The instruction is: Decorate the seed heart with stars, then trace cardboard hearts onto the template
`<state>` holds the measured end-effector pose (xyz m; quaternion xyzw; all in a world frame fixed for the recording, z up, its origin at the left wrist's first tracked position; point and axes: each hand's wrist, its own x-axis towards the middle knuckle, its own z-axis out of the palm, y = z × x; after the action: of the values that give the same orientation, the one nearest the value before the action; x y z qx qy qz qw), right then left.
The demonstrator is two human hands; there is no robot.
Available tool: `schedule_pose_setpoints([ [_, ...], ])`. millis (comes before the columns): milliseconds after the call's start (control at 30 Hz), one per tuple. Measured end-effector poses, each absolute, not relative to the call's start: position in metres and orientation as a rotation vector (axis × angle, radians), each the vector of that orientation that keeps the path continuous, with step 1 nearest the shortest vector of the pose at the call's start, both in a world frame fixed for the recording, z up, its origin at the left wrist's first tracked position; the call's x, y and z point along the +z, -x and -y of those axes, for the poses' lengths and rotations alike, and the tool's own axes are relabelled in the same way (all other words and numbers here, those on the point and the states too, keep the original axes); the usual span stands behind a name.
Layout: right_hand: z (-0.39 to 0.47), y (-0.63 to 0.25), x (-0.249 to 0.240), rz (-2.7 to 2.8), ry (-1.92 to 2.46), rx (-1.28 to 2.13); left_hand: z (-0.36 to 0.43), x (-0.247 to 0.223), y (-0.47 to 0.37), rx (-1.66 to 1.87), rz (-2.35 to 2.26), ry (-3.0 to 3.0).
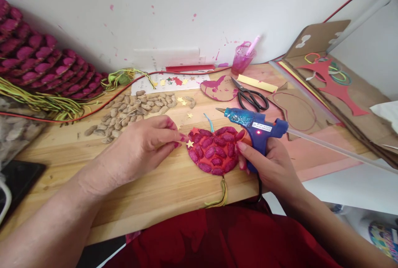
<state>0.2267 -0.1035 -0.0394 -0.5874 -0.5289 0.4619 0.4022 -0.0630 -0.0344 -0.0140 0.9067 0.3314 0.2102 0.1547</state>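
My right hand (275,167) is wrapped around the handle of a blue hot glue gun (241,118) with a red light lit on its side. Its nozzle points left, above a heart-shaped ornament (216,152) covered in glittery magenta peanut shells. The ornament lies near the table's front edge, with a blue loop on top and a yellow-green tassel below. Beside its upper left edge, my left hand (149,143) has thumb and fingers brought together close to a gold star (190,144). What is between those fingertips cannot be made out. A red star (195,130) sits just above.
Loose peanuts (133,110) lie behind my left hand. Black scissors (252,97), a paint-stained heart cutout (219,88) and a pink-stained cup (243,58) are farther back. Cardboard and red scraps (337,85) are at right; large magenta ornaments (40,52) stand left. A red cord crosses the table.
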Motion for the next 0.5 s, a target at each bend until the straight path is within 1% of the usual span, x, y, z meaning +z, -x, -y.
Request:
schedule_pose_setpoints([
  [167,0.104,-0.227,-0.040,1.334,1.483,1.173,0.035,-0.008,0.069,0.444,-0.834,-2.707],
  [367,0.103,-0.226,-0.039,1.350,1.472,1.160,0.037,0.000,0.070,0.249,-0.828,-2.707],
  [500,0.104,-0.226,-0.039,1.355,1.478,1.164,0.036,0.000,0.071,0.185,-0.848,-2.724],
])
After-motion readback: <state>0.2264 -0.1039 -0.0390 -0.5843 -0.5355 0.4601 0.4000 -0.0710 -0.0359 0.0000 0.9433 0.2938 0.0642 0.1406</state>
